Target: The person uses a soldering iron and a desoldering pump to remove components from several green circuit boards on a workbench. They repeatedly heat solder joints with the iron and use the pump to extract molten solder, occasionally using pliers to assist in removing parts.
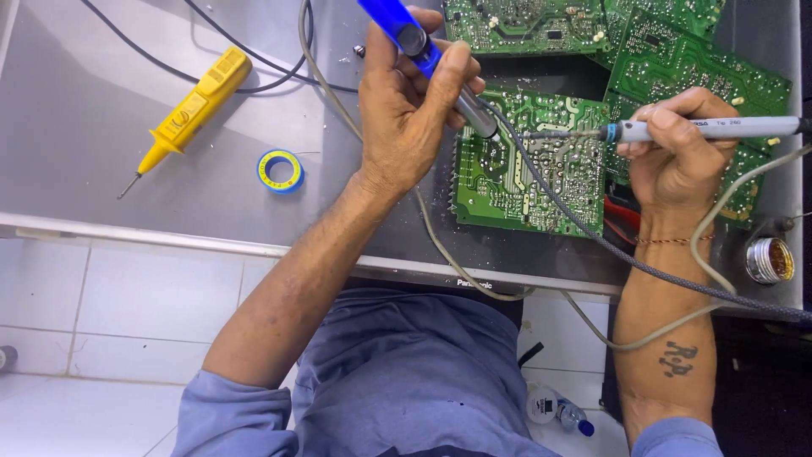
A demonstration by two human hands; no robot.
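My left hand grips a blue and silver desoldering pump, its metal tip angled down onto a green circuit board. My right hand holds a grey-handled soldering iron like a pen, its tip pointing left and meeting the pump's nozzle over the board's solder side. A braided grey cable runs from the pump end across the board toward the right.
More green boards lie at the back right. A yellow tester probe and a blue tape roll sit on the grey panel at left. A round tin of brass wool stands at the right edge. A small bottle lies on the tiled floor.
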